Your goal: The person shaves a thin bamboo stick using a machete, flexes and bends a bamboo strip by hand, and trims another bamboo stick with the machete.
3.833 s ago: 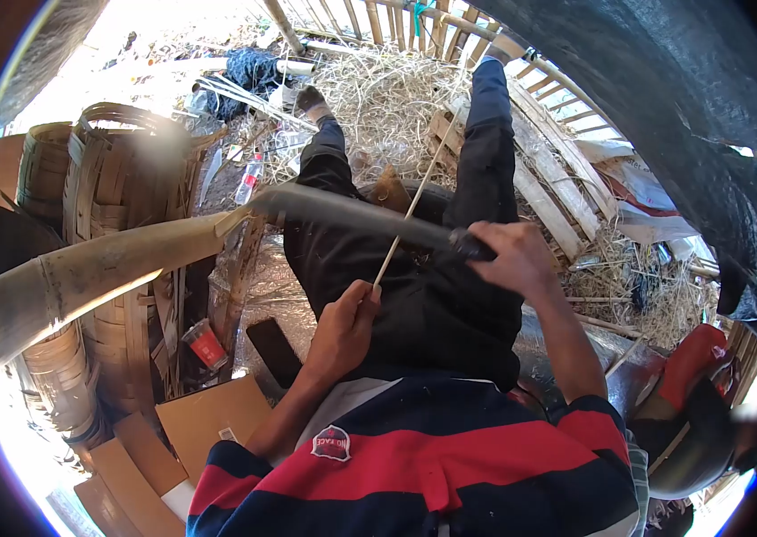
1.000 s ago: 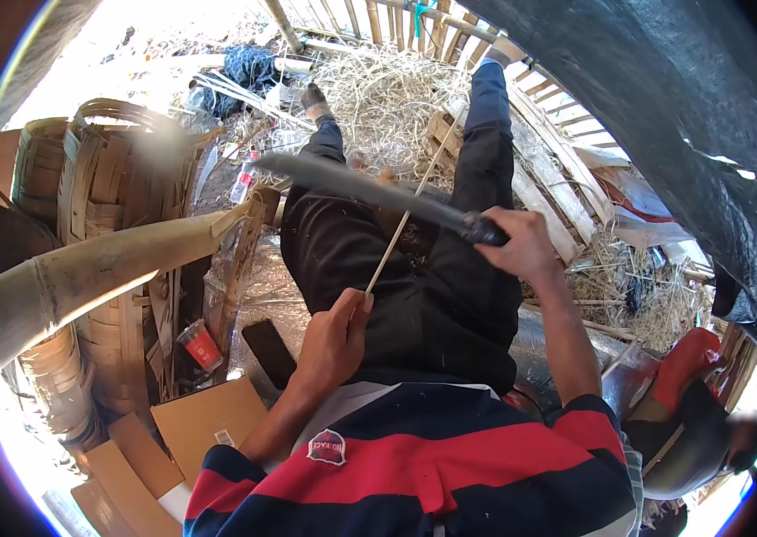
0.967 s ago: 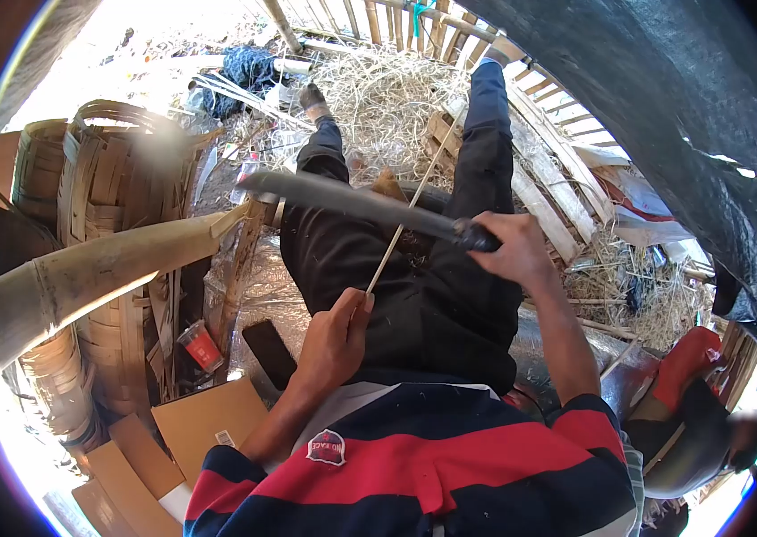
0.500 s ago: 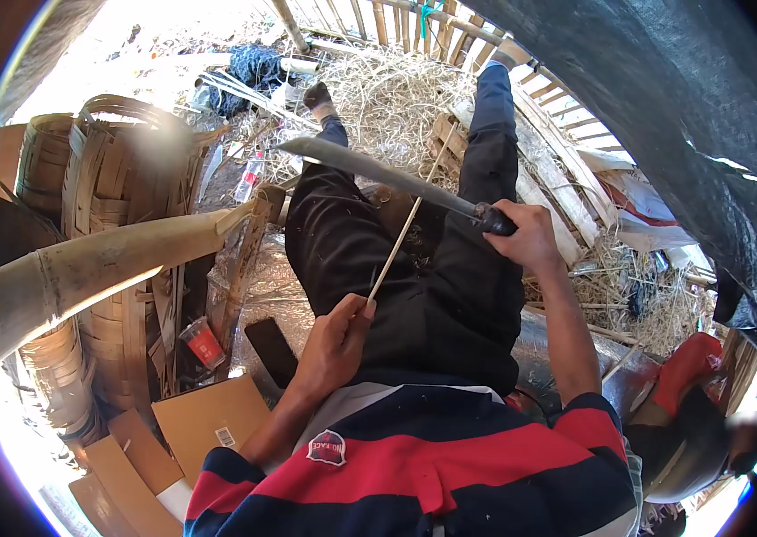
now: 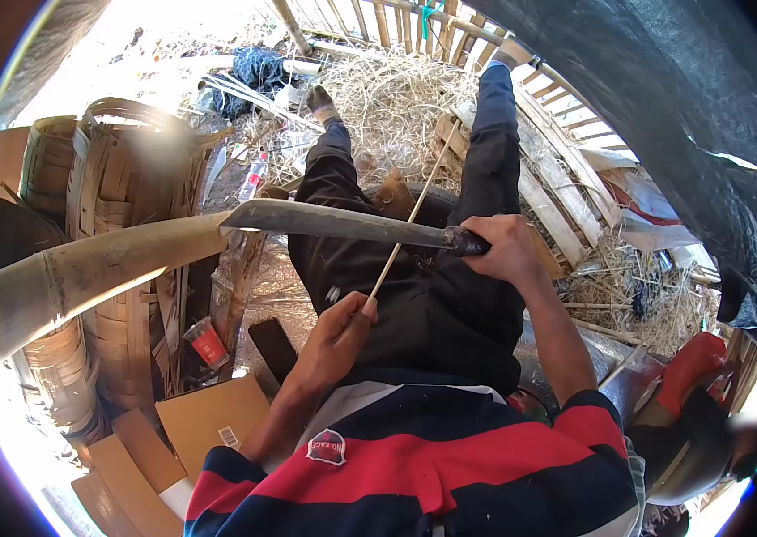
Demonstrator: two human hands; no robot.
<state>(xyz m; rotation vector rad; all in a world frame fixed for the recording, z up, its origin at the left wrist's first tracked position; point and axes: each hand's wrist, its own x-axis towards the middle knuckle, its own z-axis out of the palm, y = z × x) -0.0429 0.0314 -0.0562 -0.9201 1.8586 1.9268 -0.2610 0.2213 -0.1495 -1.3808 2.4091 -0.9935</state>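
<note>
My right hand [image 5: 502,251] is wrapped round the dark handle of a long machete [image 5: 334,224]. Its blade points left across my lap, with the tip over the end of a thick bamboo pole [image 5: 101,255]. Pinched in my left hand [image 5: 341,336] is a thin pale bamboo strip [image 5: 396,255], which slants up and away between my legs. The blade crosses the strip; whether the edge touches it I cannot tell. A small blurred flake [image 5: 333,294] is just above my left hand.
Woven bamboo baskets [image 5: 119,188] stand at the left. Near my left side are a red-labelled plastic cup [image 5: 207,343], a black phone [image 5: 272,349] and a cardboard box [image 5: 210,416]. Shavings [image 5: 396,98] cover the ground ahead. A dark tarp [image 5: 665,80] hangs at the right.
My right hand has drawn the machete down toward my body, and the blade now lies more level. My left hand stays nearly in place on the strip. A blurred flake has appeared near it.
</note>
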